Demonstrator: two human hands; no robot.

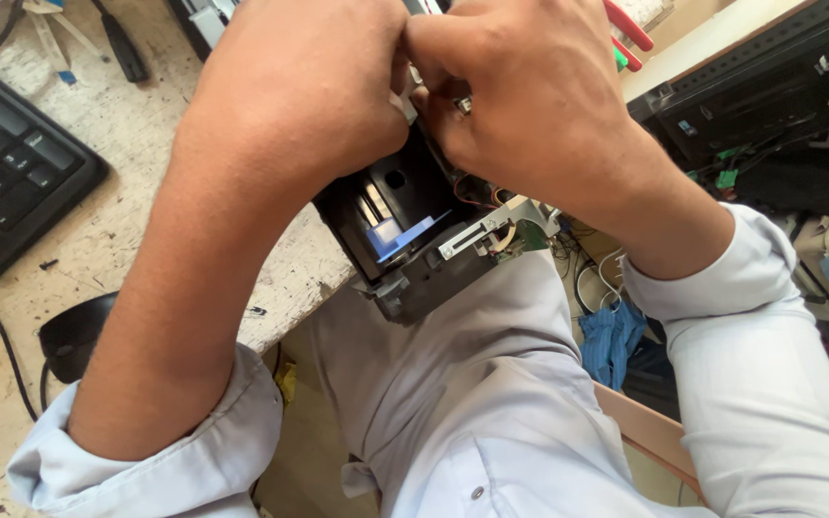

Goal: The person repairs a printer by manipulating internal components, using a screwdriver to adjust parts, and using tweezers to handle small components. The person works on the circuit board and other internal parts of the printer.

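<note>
I hold the black box (414, 225) at the table (117, 230) edge, half over my lap, so it stays put. My left hand (304, 86) grips its top. My right hand (530, 96) pinches something small there, maybe a wire.

The device housing (405, 206) was matt black plastic with a bare metal bracket (491, 230) — the worktop (98, 240) rough, chipped, pale-painted wood.
</note>
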